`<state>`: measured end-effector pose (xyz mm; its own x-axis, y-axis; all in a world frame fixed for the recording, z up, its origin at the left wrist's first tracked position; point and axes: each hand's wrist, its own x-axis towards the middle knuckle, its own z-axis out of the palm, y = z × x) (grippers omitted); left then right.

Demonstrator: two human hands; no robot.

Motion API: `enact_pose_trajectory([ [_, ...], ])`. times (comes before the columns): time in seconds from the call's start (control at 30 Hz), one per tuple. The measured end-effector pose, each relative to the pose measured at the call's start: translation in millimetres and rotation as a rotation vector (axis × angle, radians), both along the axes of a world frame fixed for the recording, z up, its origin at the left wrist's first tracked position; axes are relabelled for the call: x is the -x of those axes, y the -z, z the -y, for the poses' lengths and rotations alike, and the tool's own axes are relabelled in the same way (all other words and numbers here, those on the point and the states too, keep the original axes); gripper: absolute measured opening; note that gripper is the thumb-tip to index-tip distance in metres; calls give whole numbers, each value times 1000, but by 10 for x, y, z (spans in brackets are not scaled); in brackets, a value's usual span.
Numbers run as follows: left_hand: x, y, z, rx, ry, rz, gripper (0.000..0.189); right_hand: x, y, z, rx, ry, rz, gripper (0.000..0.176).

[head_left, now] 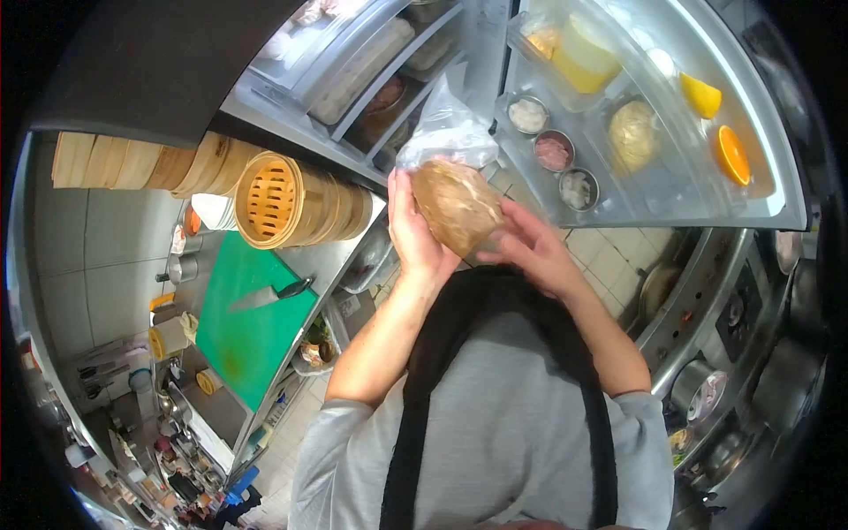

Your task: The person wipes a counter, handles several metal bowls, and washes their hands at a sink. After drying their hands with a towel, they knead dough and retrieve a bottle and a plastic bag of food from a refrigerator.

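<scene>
A clear plastic bag (pixel 449 128) with a brown, pale-streaked lump of what looks like meat (pixel 455 208) is held up in front of my chest, before the open fridge. Its loose, crumpled top points away from me. My left hand (pixel 413 231) cups the lump from the left, thumb along its side. On the other side my right hand (pixel 534 252) has curved fingers at the lump's right edge, slightly blurred, with the thumb near its lower corner.
The open fridge door (pixel 777 212) holds small metal cups (pixel 579 189), an orange half (pixel 732 155) and a lemon piece (pixel 700 95). To the left are bamboo steamers (pixel 305 201) and a green cutting board (pixel 238 331) with a knife (pixel 269 297). A pot (pixel 698 389) stands right.
</scene>
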<state>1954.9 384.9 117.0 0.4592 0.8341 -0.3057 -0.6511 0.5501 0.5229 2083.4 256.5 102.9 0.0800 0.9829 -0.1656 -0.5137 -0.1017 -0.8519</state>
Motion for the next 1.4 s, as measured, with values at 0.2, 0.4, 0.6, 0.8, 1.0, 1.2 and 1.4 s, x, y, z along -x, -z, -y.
enact_pose_trajectory([
  [0.2, -153, -198, 271, -471, -136, -318, 24, -40, -41, -65, -77, -21, -407, 70],
  [0.4, -7, -396, 28, -892, 34, -763, 25, -102, -26, -37, -180, 60, -452, 79],
  [0.6, -3, -812, -335, -963, 110, -878, 16, -128, -144, -84, -245, 112, -422, 93],
  [0.8, -95, -828, -461, -969, 222, -772, 14, -136, -123, -49, -264, -4, -487, 110],
  [1.0, -76, -858, -326, -892, 402, -650, 13, -133, -132, -22, -268, -35, -497, 115],
  [1.2, -17, -900, -288, -862, 556, -584, 18, -146, -131, -30, -268, -78, -475, 106],
  [1.4, 36, -916, -205, -1035, 468, -738, 15, -110, -14, 13, -273, -46, -365, 91],
])
